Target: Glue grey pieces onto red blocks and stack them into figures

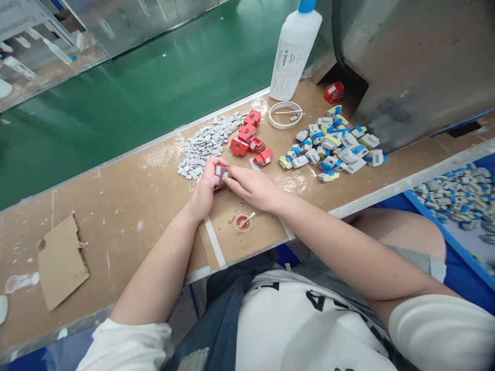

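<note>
Holding red block in curled left fingers over bench, facing pale-blue patch upward; touching right edge with bunched right fingers, not revealing whether gripping; hiding ends, so not showing long axis clearly.

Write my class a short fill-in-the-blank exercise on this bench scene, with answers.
1. The left hand holds a block whose main colour is ____, with the right hand close against it.
2. The tall bottle has a ____ cap.
3. The loose cardboard piece lies on the person's ____ side.

Missing words: red; blue; left.
</note>
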A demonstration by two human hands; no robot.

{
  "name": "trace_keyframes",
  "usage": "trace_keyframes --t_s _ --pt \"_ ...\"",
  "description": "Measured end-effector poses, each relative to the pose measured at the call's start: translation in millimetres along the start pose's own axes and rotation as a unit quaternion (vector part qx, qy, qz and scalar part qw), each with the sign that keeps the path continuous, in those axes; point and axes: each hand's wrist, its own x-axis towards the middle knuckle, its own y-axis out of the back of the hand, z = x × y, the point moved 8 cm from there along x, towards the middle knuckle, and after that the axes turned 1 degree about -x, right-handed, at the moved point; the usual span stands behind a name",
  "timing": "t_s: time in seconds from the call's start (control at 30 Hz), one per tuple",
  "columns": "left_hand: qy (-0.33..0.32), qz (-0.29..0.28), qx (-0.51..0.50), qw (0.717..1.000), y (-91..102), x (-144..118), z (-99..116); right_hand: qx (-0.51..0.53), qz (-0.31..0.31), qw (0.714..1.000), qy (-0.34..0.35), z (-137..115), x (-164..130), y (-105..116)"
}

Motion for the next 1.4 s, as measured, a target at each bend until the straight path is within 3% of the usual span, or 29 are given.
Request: trace_keyframes --t_s 0.27,0.73,0.9,1.1,1.27,1.4 --pt "-0.040 -0.022 0.053 0.998 2.9 1 -8 0.025 -0.009 1.000 -0.004 1 2 1" --pt "-0.024 -0.004 0.038 0.999 0.0 -1 0 0.027 0.000 0.998 -0.047 3 1 0" --pt "0.024 0.025 -0.077 0.996 -4.7 -1 4 0.040 0.017 0.998 -0.036 4 1 -1" --pt "0.101 0.039 -0.307 0.946 -13.4 0 7 0.195 0.062 0.979 0.011 -2 -3 7" --pt "0.126 0.054 -0.361 0.922 -10.1 0 9 0.266 0.064 0.961 0.033 -5 -5 8" --pt "0.136 0.061 -0.345 0.927 -8.2 0 6 0.277 0.052 0.958 0.042 -8 -6 7"
